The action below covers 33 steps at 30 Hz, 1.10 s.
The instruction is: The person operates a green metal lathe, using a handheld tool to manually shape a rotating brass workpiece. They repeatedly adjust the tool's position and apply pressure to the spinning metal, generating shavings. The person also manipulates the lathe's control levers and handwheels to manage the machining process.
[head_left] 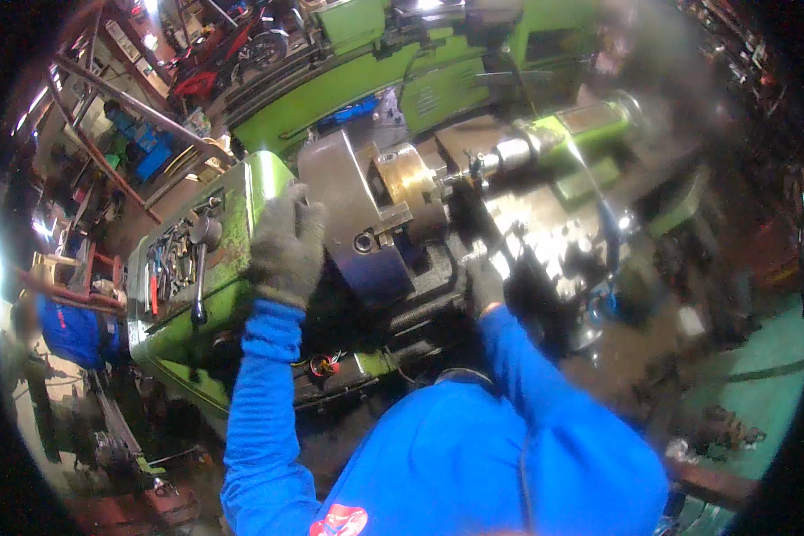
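A large steel lathe chuck (pixel 335 188) sits at the middle of a green lathe, with a brass-coloured round workpiece (pixel 406 176) in its jaws. My left hand (pixel 286 246), in a grey glove, lies against the chuck's rear edge beside the green headstock (pixel 268 179), its fingers stretched upward. My right hand (pixel 485 284), gloved too, is low and to the right of the chuck, by the carriage. A small shiny metal part shows at its fingertips; the fingers are dark and blurred. Facing the workpiece is the tailstock (pixel 545 143) with its metal spindle.
Hand tools, one red-handled, lie in a tray (pixel 177 255) on the headstock. Shiny metal (pixel 545 237) covers the bed area right of my right hand. Another green machine (pixel 447 94) stands behind. At far left are a metal frame (pixel 138 107) and a blue cloth bundle (pixel 76 332).
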### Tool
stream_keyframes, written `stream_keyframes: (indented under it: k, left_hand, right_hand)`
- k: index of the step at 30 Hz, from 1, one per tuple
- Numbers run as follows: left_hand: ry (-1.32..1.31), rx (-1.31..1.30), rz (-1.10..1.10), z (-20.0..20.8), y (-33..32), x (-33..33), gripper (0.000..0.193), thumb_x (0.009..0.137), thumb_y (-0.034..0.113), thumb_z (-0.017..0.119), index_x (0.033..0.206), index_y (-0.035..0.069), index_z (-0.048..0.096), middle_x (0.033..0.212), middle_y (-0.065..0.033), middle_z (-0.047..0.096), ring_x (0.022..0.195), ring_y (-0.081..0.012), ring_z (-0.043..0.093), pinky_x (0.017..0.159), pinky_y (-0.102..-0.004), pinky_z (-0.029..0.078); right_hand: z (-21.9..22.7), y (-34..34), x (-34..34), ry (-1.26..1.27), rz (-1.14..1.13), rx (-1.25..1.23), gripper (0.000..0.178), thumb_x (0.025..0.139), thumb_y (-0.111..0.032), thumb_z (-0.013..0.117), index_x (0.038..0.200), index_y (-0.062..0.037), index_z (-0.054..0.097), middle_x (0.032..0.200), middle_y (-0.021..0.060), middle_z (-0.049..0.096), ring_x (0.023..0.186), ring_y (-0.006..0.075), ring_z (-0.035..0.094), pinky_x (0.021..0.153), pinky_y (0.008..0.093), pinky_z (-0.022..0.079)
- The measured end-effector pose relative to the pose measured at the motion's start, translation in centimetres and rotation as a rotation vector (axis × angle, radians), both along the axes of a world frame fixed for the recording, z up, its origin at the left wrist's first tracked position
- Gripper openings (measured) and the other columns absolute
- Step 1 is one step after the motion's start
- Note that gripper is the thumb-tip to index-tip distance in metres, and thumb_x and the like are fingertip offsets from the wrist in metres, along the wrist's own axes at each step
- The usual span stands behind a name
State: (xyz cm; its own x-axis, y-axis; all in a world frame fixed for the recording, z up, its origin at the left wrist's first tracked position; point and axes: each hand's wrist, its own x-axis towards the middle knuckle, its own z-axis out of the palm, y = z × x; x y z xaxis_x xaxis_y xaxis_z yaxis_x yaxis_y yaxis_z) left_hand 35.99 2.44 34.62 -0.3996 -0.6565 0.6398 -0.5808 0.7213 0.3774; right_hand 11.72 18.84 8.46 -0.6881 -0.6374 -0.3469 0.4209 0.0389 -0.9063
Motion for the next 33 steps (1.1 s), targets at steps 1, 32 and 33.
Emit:
stream_keyframes:
  k: [1,32,33]
  left_hand:
    - [-0.099,-0.068,0.079,-0.1,-1.8,1.2,0.036,0.095,0.033,0.069,0.118,0.004,0.069,0.109,-0.019,0.069,0.1,-0.0388,0.067,0.087,-0.0476,0.054]
    - [-0.611,-0.156,0.355,-5.0,-8.5,4.6,0.02,0.089,0.03,0.07,0.095,0.011,0.072,0.099,-0.014,0.067,0.098,-0.0372,0.063,0.089,-0.0517,0.048]
    - [-0.606,-0.145,0.352,-4.8,-8.5,4.3,0.02,0.089,0.03,0.069,0.094,0.011,0.071,0.099,-0.0139,0.067,0.098,-0.0371,0.063,0.089,-0.0517,0.048]
  right_hand:
    - [0.4,-1.4,-0.4,-0.091,-0.031,-0.059,0.025,0.095,-0.025,0.067,0.101,-0.0011,0.065,0.086,0.0107,0.068,0.07,0.0174,0.066,0.055,0.0326,0.05]
    - [-4.3,-18.6,-10.4,0.284,0.049,-0.084,0.065,0.093,-0.02,0.069,0.152,-0.0096,0.045,0.137,0.0098,0.062,0.125,0.0196,0.061,0.105,0.0336,0.051]
    - [-5.7,-19.0,-11.5,0.393,0.047,-0.064,0.066,0.092,-0.02,0.07,0.153,-0.0102,0.046,0.138,0.0093,0.063,0.125,0.0201,0.061,0.106,0.0334,0.05]
